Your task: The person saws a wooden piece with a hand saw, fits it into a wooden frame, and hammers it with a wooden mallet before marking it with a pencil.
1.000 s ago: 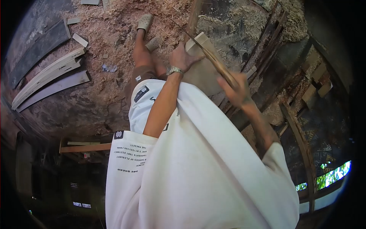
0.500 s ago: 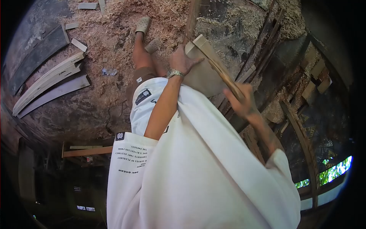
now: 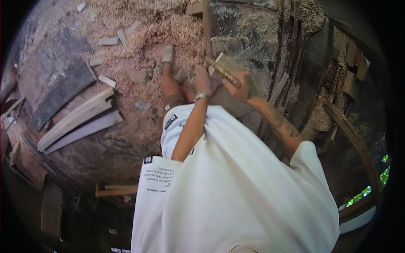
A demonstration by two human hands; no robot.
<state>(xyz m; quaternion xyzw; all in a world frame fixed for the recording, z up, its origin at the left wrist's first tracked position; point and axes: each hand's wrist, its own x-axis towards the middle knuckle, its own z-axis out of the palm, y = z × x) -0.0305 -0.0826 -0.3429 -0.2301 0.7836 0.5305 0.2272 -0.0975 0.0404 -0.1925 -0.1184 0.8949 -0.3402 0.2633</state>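
My right hand point(image 3: 238, 87), on the tattooed arm, is closed round the wooden handle of a long tool point(image 3: 219, 69). The tool slants up and left across a pale wooden block point(image 3: 230, 63); its working end is too blurred to make out. My left hand point(image 3: 204, 83), with a metal watch at the wrist, holds the block's left side, its fingers blurred and partly hidden. Below the block, a flat greyish-brown surface point(image 3: 230, 101) shows between my arms.
Wood shavings point(image 3: 143, 38) cover the floor round my sandalled foot point(image 3: 168, 54). Curved pale planks point(image 3: 78, 120) and a dark board point(image 3: 65, 95) lie at the left. Long dark strips point(image 3: 289, 55) run at the right, near a curved beam point(image 3: 352, 139).
My right hand has moved up and left with the tool, closer to my left hand. The view has shifted, so the floor planks appear farther right and lower.
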